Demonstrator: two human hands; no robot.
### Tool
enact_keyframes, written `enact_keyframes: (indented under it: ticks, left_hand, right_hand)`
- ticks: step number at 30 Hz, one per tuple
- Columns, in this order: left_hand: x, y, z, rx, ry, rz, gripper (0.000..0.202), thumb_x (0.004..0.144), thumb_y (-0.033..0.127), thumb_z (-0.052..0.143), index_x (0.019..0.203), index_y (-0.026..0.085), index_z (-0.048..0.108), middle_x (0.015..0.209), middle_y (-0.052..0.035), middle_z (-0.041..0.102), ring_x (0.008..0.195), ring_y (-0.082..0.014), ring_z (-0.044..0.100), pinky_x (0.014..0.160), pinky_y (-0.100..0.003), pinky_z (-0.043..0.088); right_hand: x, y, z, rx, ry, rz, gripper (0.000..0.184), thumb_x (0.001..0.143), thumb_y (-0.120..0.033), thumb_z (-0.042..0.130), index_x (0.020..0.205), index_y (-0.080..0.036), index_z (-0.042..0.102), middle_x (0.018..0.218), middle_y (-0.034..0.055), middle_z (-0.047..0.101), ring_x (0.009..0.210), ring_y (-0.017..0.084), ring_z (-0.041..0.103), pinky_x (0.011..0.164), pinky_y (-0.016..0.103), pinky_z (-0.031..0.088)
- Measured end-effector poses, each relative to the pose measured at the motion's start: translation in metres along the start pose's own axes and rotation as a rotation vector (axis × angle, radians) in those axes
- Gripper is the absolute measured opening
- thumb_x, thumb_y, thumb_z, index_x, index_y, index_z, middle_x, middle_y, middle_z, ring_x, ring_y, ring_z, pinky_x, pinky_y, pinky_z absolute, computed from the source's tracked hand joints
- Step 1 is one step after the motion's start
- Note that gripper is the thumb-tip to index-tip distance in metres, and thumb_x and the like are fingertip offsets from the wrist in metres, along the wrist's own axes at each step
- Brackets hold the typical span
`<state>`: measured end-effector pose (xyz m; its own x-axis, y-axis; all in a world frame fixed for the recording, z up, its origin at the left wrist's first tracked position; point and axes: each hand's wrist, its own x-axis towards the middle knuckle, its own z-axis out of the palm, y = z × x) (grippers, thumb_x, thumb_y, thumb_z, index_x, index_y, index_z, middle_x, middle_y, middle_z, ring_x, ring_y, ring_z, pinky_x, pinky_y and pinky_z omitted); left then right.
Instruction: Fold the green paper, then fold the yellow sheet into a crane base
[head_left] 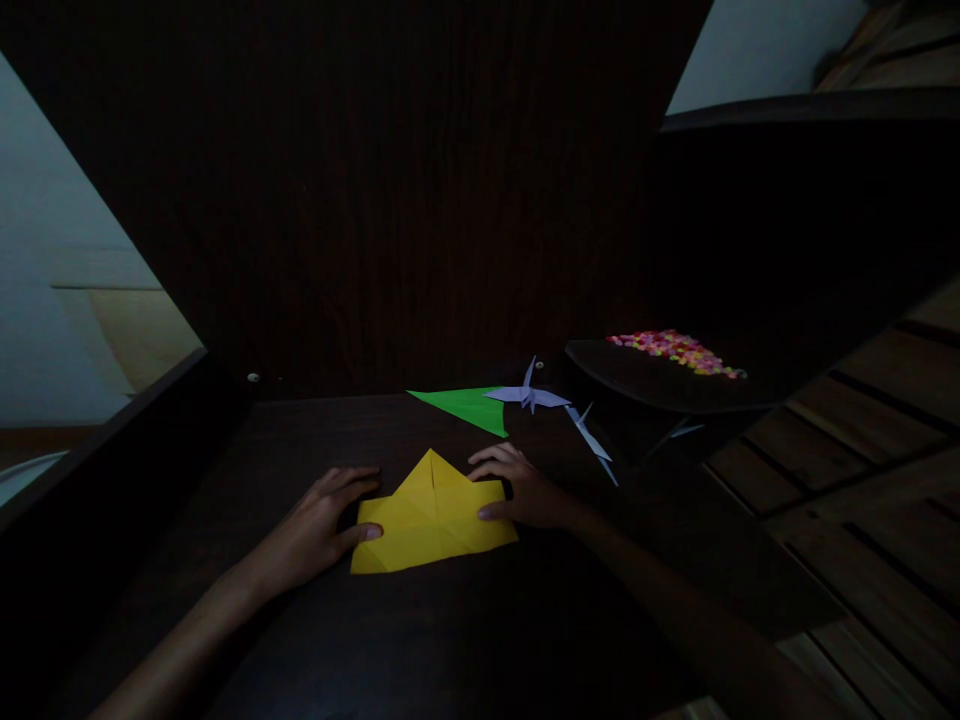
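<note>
spanning the yellow paper (435, 525) from either end, the two hands steady it on the dark tabletop (315, 650), its pointed flap facing away from the person. the left hand (328, 512) is loosely curved and partly open, thumb resting on the left end, fingers reaching past the edge. the right hand (521, 490) is likewise half curled, thumb on the right end, fingers by the slope of the point. it is too dark to tell whether any fingertips are tucked underneath, so a true pinch can't be confirmed.

the near edge looks a bit wavy, so uneven thumb pressure could skew the paper or set a crooked crease. pulling the hands apart could open the slit in the point or tear it. just beyond lies a green paper (472, 408), with a lilac folded bird (528, 396) touching it; a careless forward push of the right fingers might knock both, or shift the paler folded piece (589, 436) beside them.
</note>
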<state>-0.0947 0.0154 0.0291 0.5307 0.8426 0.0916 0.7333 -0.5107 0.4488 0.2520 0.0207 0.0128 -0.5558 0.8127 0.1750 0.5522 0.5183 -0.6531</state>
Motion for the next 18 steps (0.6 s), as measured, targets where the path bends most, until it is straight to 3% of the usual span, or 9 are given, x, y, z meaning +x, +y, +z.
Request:
enact_keyframes:
  ticks: [7,14,18]
  left_hand:
    - [0.000,0.003,0.001,-0.066,-0.023,0.001,0.032,0.085,0.040,0.066,0.115,0.027,0.071,0.132,-0.0093,0.064,0.125,-0.0317,0.056,0.104,-0.050,0.046]
    - [0.002,0.016,-0.005,-0.215,-0.014,-0.071,0.020,0.081,0.037,0.067,0.097,0.024,0.069,0.102,-0.0054,0.071,0.096,-0.0258,0.066,0.085,-0.038,0.053]
    - [0.002,0.020,-0.006,-0.281,-0.033,-0.120,0.019,0.083,0.040,0.064,0.093,0.024,0.068,0.094,-0.0032,0.072,0.087,-0.0231,0.067,0.079,-0.033,0.054]
  right_hand:
    - [0.001,0.000,0.003,0.090,0.071,-0.011,0.048,0.066,-0.029,0.088,0.108,-0.023,0.067,0.115,0.0072,0.065,0.114,0.028,0.055,0.098,0.046,0.042]
    - [-0.001,-0.011,0.002,0.109,0.080,0.111,0.043,0.070,-0.023,0.083,0.109,-0.023,0.064,0.099,0.0019,0.069,0.097,0.024,0.064,0.091,0.040,0.043]
    - [0.000,-0.011,0.004,0.124,0.121,0.130,0.041,0.071,-0.021,0.081,0.108,-0.023,0.064,0.091,0.0001,0.071,0.090,0.022,0.066,0.088,0.038,0.044]
